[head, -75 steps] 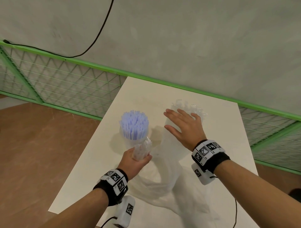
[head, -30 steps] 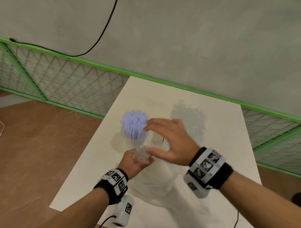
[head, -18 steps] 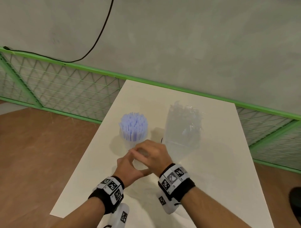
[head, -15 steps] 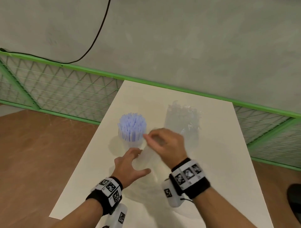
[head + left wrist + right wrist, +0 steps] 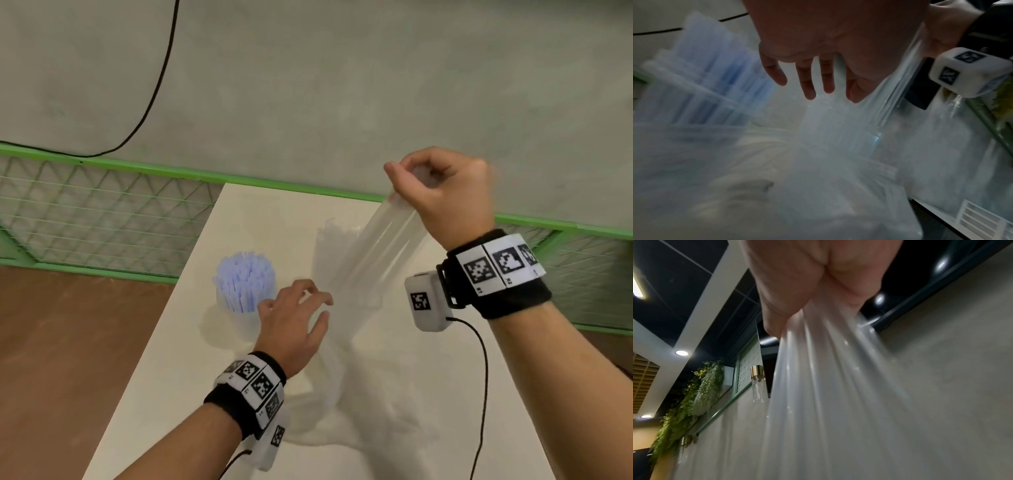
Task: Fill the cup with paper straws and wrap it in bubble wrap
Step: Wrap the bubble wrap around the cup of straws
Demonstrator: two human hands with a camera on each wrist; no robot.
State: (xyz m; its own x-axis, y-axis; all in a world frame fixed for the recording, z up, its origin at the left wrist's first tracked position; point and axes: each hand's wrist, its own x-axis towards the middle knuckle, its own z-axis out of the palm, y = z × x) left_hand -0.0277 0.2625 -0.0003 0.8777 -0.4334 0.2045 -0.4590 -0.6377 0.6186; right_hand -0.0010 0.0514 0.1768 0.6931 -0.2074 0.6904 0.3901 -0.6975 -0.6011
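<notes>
A clear cup [image 5: 239,317] packed with pale blue paper straws [image 5: 245,281] stands upright on the left part of the white table [image 5: 191,346]. My right hand [image 5: 442,195] is raised high over the table and pinches an end of the clear bubble wrap [image 5: 380,260], which stretches down in a taut band to the table. The rest of the wrap lies bunched near the front edge [image 5: 346,421]. My left hand [image 5: 294,325] hovers beside the cup with fingers spread and holds nothing; its fingers [image 5: 807,86] show spread over the wrap [image 5: 838,133]. The wrap [image 5: 828,386] hangs from my right hand's fist.
A green wire-mesh fence [image 5: 102,219] runs along the table's far and left sides below a grey wall. A black cable [image 5: 154,92] hangs on the wall. Brown floor [image 5: 68,359] lies left of the table. A cable [image 5: 483,377] trails from my right wrist camera.
My right hand took the wrap end from my left hand beside the cup and has lifted it up and to the right, pulling the wrap taut. My left hand let go and spread open.
</notes>
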